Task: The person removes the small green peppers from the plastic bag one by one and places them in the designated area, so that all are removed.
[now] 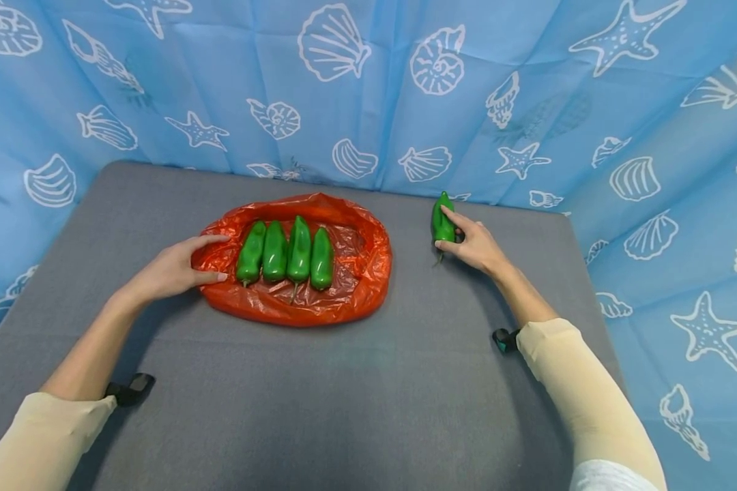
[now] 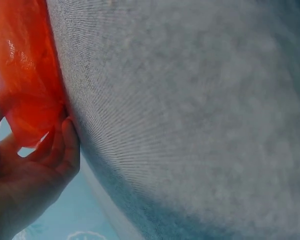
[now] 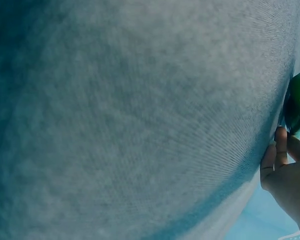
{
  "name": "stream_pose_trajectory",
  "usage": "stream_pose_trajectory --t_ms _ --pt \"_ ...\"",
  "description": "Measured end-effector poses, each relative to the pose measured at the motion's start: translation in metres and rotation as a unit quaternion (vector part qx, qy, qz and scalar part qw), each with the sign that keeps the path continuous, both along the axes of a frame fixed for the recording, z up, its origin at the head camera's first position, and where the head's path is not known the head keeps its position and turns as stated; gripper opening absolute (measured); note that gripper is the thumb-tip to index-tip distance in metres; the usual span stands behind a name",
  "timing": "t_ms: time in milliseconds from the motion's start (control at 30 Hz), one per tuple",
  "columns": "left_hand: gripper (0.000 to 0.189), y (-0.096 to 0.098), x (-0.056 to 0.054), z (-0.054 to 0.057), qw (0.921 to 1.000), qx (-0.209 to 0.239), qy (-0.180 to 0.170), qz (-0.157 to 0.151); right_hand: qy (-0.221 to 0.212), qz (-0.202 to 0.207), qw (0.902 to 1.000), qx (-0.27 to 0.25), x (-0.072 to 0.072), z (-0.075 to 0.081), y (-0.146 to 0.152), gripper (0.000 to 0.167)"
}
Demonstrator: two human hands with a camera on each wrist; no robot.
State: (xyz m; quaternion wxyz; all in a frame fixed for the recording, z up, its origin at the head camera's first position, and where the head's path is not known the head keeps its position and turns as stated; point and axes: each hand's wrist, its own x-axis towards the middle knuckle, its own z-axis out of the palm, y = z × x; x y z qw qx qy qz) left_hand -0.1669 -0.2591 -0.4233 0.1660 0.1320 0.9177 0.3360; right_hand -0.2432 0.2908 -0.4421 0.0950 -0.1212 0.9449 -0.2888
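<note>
A red plastic bag, its rim rolled down into an oval, lies on the table at left of centre. Several green peppers lie in it side by side, tips pointing away from me. My left hand holds the bag's left end between thumb and fingers; the left wrist view shows those fingers bent against the red plastic. Over at the right, near the table's far edge, my right hand grips another green pepper, tip away from me and stem toward me. Only part of that pepper shows in the right wrist view.
A grey cloth covers the table. Behind it and along the right hangs a blue curtain printed with white shells and starfish. Dark wrist devices sit at both wrists.
</note>
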Motion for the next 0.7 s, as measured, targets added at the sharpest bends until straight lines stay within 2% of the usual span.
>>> stream_pose_trajectory --t_ms 267,433,700 --pt "0.074 0.0 -0.001 -0.001 1.0 -0.002 -0.003 0.002 -0.008 0.001 1.0 0.002 0.003 0.004 0.001 0.081" --pt "0.074 0.0 0.0 0.0 0.9999 0.003 -0.012 0.002 -0.001 -0.016 0.9999 -0.005 0.008 0.007 -0.002 0.079" --pt "0.074 0.001 0.001 0.001 0.9999 0.001 -0.011 -0.001 0.066 -0.035 0.9971 -0.012 0.018 0.013 -0.009 0.073"
